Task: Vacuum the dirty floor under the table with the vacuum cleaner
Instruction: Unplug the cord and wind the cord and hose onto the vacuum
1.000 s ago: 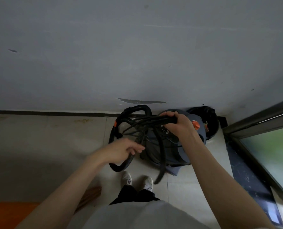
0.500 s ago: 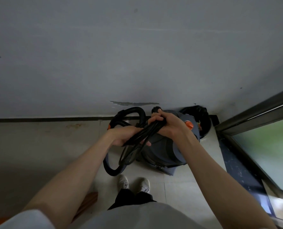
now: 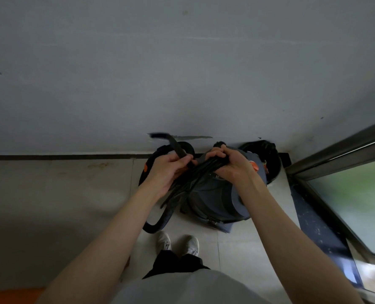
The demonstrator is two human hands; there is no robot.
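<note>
Both our hands meet over the vacuum cleaner (image 3: pixel 221 200), a grey drum standing on the tiled floor (image 3: pixel 50 194) in the far right corner, against the wall (image 3: pixel 182 62) and just left of the window frame (image 3: pixel 335 150). Our right hand (image 3: pixel 230 165) is curled tight round the bundled black power cord (image 3: pixel 195 176), keeping the loops gathered above the drum, probably so they do not spill while we free them. Our left hand (image 3: pixel 169 172) pinches a black strap (image 3: pixel 177 148) whose loose end flicks up and left, blurred; we judge it the tie being undone. The cord bundle runs on a slant, from the right hand at the far right down toward the near left. Beneath it, the ribbed hose (image 3: pixel 160 220) curves round the drum's left side.
</note>
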